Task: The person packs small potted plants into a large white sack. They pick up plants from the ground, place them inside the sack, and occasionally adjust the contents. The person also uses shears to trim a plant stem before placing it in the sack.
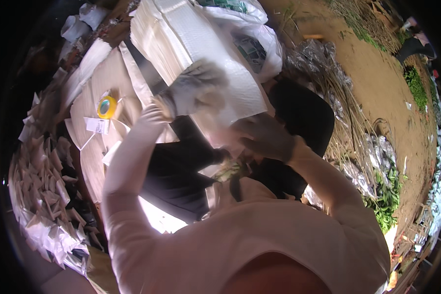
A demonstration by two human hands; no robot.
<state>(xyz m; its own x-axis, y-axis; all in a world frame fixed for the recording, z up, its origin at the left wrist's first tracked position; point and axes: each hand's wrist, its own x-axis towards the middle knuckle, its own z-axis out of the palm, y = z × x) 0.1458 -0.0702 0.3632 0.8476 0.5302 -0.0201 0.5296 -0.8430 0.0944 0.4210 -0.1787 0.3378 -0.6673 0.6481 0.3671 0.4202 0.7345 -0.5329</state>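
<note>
My left hand (202, 90), in a grey work glove, lies over a stack of white wrapping sheets (180, 33); motion blurs its fingers. My right hand (264, 136), in a dark glove, is at the near edge of the top sheet, beside a blurred pinkish patch that I cannot make out. Whether either hand grips the sheet cannot be told. Below the hands, some green leaves or stems (229, 169) show near my lap. To the left, a roll of yellow tape (107, 107) rests on a pile of flat paper sheets (95, 154), next to a white printed label (97, 125).
Many folded paper or plastic sleeves (44, 180) are heaped at far left. A white plastic bag (272, 51) stands beyond the sheets. Long cut stems (347, 125), clear plastic wrap (316, 58) and green leaves (384, 198) lie on the brown ground at right. Part of a person (415, 47) shows at upper right.
</note>
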